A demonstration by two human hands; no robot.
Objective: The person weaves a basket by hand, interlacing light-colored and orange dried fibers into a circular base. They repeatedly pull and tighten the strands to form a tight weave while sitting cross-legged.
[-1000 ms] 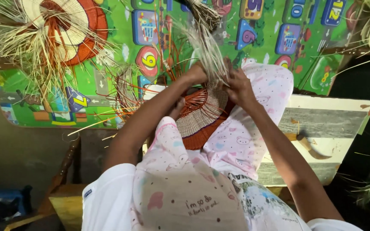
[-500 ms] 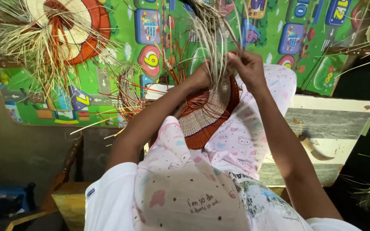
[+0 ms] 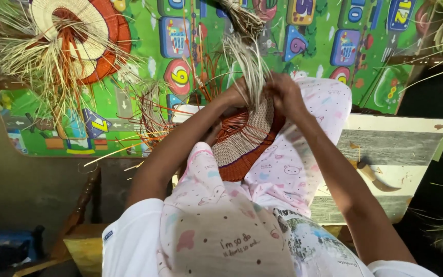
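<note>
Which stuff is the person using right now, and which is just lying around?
In use:
left hand
right hand
round orange and cream woven piece
loose pale straw strands

Lying about:
finished round orange and cream woven mat
colourful number play mat
curved knife

No packages, labels, signs or screens show anywhere in view.

One camera sits on the person's head and looks straight down, very near the lap, so the left hand [image 3: 232, 95] and right hand [image 3: 285, 95] show in the middle, with the green play mat [image 3: 144, 66] farther off at the top.
</note>
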